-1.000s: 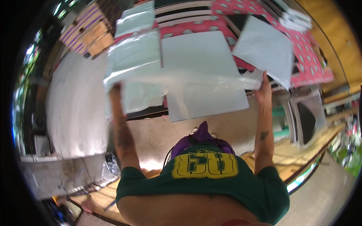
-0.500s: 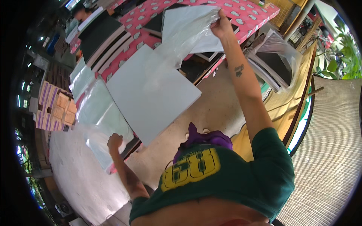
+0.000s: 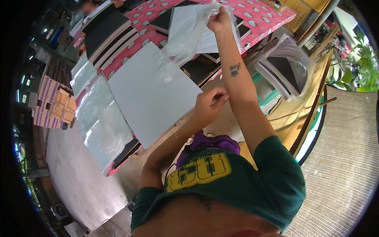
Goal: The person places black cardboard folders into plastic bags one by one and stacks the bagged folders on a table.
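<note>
My right hand (image 3: 219,20) is stretched far over the table and closed on a clear plastic sheet (image 3: 183,45), which hangs loosely in folds. The sheet trails down to the far edge of a large white square panel (image 3: 154,94) with a plain face. Beside my right forearm is my left hand (image 3: 212,103), its fingers curled and slightly blurred. Nothing shows in it, and it is close to the forearm; whether they touch I cannot tell. Left of the panel lies a pile of clear plastic sheets or bags (image 3: 102,122).
A table with a pink patterned cover (image 3: 148,17) carries a stack of black-faced panels (image 3: 106,33) and, beyond the sheet, more panels (image 3: 160,23). Plastic-wrapped panels (image 3: 282,71) stand to its right. Cartons (image 3: 55,102) are stacked at far left. A person (image 3: 87,8) is at back left.
My left hand has left the plastic pile at the left and come across to my right forearm. My right hand, still gripping the sheet, has shifted slightly left.
</note>
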`<state>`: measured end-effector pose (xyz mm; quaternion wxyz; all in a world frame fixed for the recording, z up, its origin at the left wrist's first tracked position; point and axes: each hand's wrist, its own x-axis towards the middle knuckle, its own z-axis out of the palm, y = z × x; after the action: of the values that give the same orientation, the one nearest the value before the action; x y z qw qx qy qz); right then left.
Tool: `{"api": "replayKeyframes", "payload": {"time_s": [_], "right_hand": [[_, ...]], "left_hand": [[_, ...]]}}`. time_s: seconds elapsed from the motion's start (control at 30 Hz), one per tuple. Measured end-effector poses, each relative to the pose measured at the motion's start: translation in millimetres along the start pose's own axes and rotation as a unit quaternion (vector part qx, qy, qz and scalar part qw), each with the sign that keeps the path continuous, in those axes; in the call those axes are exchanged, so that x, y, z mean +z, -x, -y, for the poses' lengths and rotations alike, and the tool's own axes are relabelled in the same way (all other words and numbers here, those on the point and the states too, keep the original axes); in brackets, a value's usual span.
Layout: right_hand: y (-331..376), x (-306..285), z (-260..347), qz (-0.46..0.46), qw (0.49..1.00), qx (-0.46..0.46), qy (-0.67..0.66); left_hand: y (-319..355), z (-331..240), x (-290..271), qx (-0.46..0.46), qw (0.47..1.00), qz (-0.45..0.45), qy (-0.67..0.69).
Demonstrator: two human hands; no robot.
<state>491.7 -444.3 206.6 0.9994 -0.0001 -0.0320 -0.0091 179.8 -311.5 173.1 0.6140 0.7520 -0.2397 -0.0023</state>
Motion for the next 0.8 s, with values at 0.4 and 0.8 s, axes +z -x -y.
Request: {"api": "replayKeyframes", "payload": {"time_s": [0.4,0.8], "right_hand": [[70.6,9.7,-21.5,0.186,0.926,0.159,0.286],[228.8,27.6,-77.5,0.155,0.885,0.237,0.369]], "left_hand": [[-3.7,22.1,-50.7,0.015,0.973,-0.222,-0.058],[-12.6,14.2,-173.9,0.015,0.937,-0.347,-0.024]]}}
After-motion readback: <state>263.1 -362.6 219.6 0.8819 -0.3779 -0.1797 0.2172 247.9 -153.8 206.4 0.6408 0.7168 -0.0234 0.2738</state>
